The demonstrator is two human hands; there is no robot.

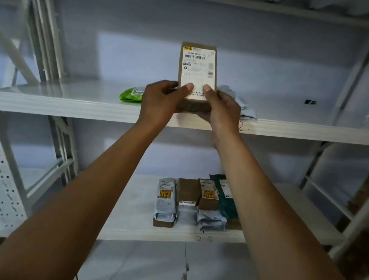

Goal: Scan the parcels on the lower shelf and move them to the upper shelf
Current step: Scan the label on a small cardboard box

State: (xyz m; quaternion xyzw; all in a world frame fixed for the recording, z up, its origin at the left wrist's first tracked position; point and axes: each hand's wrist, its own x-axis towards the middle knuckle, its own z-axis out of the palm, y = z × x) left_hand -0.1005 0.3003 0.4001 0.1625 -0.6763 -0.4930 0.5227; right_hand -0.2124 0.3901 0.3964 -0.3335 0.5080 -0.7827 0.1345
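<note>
Placement step: brown parcel held upright at the front of the upper shelf.

Flat, rectangular, wrapped in brown paper or card, with a white barcoded label over most of the facing side; judged stiff enough to stand or lie without sagging. Clasped at the lower end by left grip and right grip, each curled round a side edge with the thumb pressing on the label. Cannot tell whether resting on the shelf or just above it. Flanked by a green parcel on the left and a grey parcel behind on the right, both lying on that shelf. Next, as judged: set down in the gap between these two, then release both grips. Task judged well short of done, given the row of parcels on the lower shelf.
</note>
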